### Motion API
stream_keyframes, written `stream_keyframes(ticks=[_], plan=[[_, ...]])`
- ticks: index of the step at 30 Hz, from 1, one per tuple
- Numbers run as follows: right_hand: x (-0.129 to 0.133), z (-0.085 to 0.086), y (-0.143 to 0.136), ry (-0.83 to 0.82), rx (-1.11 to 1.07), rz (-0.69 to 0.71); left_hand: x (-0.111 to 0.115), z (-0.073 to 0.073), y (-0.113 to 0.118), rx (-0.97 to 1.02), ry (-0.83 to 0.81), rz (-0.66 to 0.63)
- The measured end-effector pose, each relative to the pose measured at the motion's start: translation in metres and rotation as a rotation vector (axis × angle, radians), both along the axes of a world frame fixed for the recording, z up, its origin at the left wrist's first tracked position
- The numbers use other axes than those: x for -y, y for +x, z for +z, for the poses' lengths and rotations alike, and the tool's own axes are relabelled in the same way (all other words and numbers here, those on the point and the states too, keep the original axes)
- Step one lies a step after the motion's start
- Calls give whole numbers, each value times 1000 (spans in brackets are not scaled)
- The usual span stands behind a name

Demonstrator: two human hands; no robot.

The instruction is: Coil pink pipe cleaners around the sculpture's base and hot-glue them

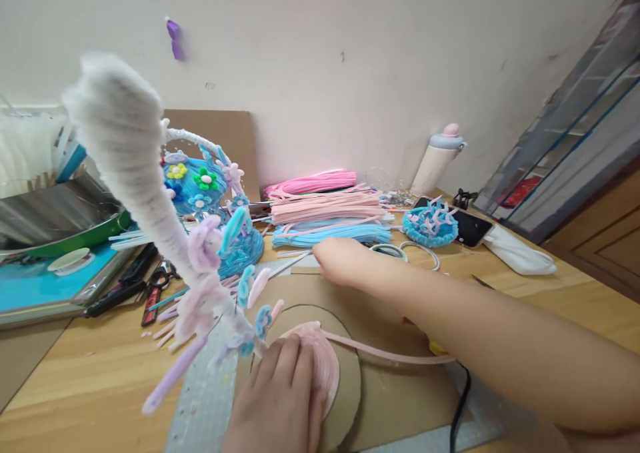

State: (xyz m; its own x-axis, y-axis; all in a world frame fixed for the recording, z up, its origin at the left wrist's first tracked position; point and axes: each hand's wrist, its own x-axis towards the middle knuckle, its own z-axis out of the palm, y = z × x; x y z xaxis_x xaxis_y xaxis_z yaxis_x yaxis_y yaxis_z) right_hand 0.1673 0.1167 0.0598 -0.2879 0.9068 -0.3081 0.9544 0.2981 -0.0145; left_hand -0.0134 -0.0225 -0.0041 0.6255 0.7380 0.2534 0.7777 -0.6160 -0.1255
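My left hand [280,393] lies flat over a coiled pink pipe-cleaner disc [327,366] on a round cardboard base [349,400]. From the coil a loose pink pipe cleaner [390,353] runs right, passing behind my right forearm. Beside my left hand rises a white fuzzy stem [135,166], tilted left and wider at the top, with purple, pink and blue pipe-cleaner flowers [205,243] on it. My right hand [340,260] reaches across to the front of the blue pipe cleaners [333,233], close to a thin pale strip [293,263]. Its fingers are hidden.
Pink pipe-cleaner bundles [325,206] lie by the wall. A blue flowered basket-like piece [240,253] stands left of them. Rightward are a blue round piece [430,225], a phone [471,228], a white pouch [520,250] and a bottle [435,163]. Pliers [155,293] lie left.
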Motion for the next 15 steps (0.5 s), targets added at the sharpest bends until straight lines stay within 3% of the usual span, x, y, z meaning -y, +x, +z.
stream_keyframes(ticks=[3,6,10,15], plan=[[19,2,5,95,-51,5,1,2,1,-16,20,-14],[25,-8,7,138,-68,23,1,3,2,-24,32,-12],[9,-23,4,100,-14,13,0,2,2,-17,17,-9],[-7,-23,-2,-21,46,52,1,-2,0,13,-22,6]])
